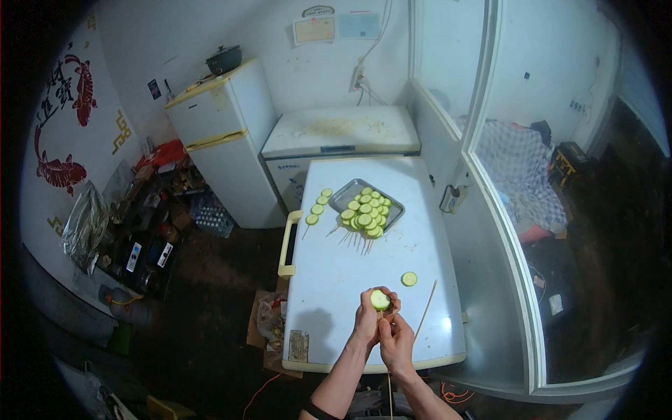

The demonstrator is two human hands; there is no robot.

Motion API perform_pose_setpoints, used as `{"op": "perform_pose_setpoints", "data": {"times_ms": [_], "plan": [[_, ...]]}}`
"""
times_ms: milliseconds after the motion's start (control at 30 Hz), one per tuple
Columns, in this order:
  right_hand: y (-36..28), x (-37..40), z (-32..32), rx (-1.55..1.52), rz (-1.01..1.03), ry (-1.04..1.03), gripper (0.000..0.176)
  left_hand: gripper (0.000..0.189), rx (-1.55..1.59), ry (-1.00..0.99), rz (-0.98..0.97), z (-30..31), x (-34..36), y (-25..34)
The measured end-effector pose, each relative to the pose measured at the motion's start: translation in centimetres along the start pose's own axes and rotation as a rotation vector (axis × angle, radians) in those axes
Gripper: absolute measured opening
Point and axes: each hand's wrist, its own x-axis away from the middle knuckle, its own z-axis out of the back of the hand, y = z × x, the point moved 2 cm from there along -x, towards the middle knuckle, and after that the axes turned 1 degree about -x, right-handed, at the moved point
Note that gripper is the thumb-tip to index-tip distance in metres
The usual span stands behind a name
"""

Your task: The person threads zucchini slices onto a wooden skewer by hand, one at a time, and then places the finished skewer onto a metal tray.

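Observation:
Near the front edge of the white table (336, 280), my left hand (367, 316) is closed around a pale green zucchini or cucumber slice (380, 300). Just below it, my right hand (397, 341) pinches a thin wooden skewer (390, 392), whose lower end hangs down past the table edge. The skewer's upper end meets the slice; how deep it sits is hidden by my fingers. One loose slice (409, 279) lies beyond my hands to the right, and another bare skewer (425, 309) rests on the tabletop beside my right hand.
A metal tray (397, 215) toward the back holds a pile of skewered slices (365, 208). One skewer of several slices (317, 209) lies left of it. A chest freezer (343, 133) and a fridge (231, 140) stand behind; a glazed partition (483, 231) borders the right.

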Motion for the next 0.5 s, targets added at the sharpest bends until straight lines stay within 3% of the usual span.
{"op": "perform_pose_setpoints", "data": {"times_ms": [267, 500], "plan": [[0.3, -0.2, -0.4, -0.049, 0.031, 0.030, 0.019, 0.033, -0.053, -0.018, -0.031, -0.7, 0.7, 0.4], [-0.1, -1.3, -0.1, 0.130, 0.035, 0.017, 0.017, 0.033, -0.085, -0.012, 0.021, -1.2, 1.2, 0.1]]}}
